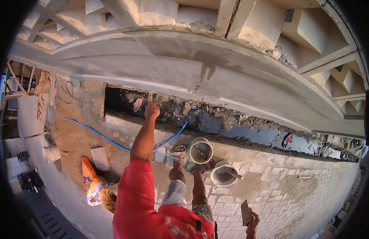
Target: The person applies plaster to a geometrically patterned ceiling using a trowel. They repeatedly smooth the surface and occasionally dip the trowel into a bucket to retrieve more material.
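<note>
My left arm, in a red sleeve, stretches out over the ditch beside the wall. My left hand point(152, 110) is closed; a short, narrow yellowish piece point(150, 96) shows just beyond the fist, too small to name. Low on the right, my right hand point(253, 224) grips a flat, rectangular brown plastering float point(246, 212), held up off the paving. Between my feet stands a bucket point(201, 150) with some liquid in it. To its right, a white bucket point(224, 174) holds grey mix, and a handle sticks out over its rim.
Ahead runs a smooth grey wall point(164, 59) with damp patches, topped by openwork concrete blocks point(304, 32). Below it lies a ditch with dark water point(248, 135) and rubble. A blue hose point(97, 132) crosses the ground. An orange sack point(89, 175) and a bucket of sand point(109, 199) stand left.
</note>
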`<state>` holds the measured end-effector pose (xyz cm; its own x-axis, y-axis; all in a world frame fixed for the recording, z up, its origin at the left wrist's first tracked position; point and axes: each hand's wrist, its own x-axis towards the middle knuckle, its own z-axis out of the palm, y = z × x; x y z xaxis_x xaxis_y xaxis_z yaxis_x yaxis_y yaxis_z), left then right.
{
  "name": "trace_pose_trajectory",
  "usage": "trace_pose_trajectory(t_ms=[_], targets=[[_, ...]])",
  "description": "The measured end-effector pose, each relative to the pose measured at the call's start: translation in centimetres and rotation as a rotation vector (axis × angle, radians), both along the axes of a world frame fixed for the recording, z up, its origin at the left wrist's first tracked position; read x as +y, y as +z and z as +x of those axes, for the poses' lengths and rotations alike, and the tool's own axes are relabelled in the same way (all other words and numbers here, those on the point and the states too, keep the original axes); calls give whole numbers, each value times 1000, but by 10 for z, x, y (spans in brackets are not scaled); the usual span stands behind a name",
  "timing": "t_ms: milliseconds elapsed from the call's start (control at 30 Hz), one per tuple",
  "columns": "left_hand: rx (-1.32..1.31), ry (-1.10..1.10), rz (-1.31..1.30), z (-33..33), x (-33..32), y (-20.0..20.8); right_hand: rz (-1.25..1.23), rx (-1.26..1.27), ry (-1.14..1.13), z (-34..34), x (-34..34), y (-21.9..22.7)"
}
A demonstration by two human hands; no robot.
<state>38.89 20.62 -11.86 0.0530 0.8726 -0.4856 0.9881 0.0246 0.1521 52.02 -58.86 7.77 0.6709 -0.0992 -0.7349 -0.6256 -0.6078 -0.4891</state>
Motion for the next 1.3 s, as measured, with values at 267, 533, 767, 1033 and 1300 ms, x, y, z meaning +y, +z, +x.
trace_pose_trajectory(t_ms=[267,533,767,1033,1300], targets=[[133,-91,-21,58,76,-55,-197,170,-9,-67,-50,-41],[-279,-223,-17,239,-138,-33,-385,172,423,-94,-141,-108],[-697,-559,-553,326,-395,36,21,-100,-84,-50,-9,-10],[-233,-724,-660,101,-407,-12,90,35,-116,-91,55,-8],[95,-725,-557,-8,-351,-88,86,142,-194,-137,62,-48]])
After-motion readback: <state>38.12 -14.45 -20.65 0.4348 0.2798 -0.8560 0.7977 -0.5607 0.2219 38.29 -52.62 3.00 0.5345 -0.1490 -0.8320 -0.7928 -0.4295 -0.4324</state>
